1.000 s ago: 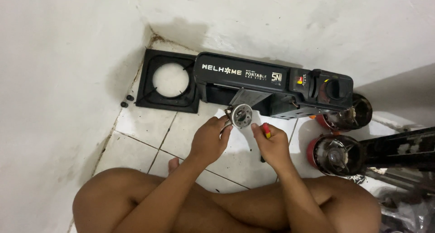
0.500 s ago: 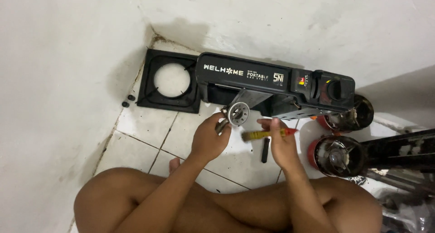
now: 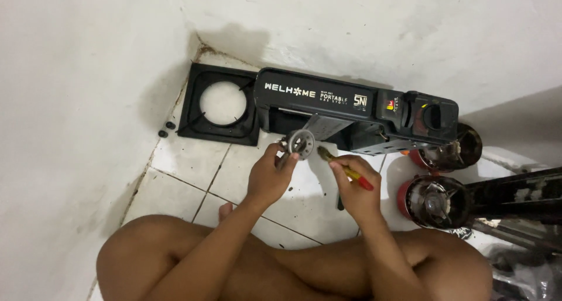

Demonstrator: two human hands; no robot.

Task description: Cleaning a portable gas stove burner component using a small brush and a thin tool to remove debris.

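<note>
My left hand (image 3: pixel 270 177) holds a round grey metal burner head (image 3: pixel 298 143) up over the white tiled floor. My right hand (image 3: pixel 356 187) grips a small screwdriver with a yellow and red handle (image 3: pixel 350 173), its tip pointing at the burner head. Just behind both hands a black portable gas stove (image 3: pixel 357 117) stands tipped on its side against the white wall. A dark tool (image 3: pixel 340 203) lies on the tiles under my right hand, mostly hidden.
A black square pan support (image 3: pixel 219 105) with a round hole lies in the corner. Two small black screws (image 3: pixel 166 129) lie beside it. Two red canisters (image 3: pixel 433 200) and dark metal bars (image 3: pixel 515 198) are at the right. My bare legs are crossed in front.
My right hand picked the screwdriver up off the floor and brought its tip toward the burner head. My left hand kept holding the burner head, shifting slightly.
</note>
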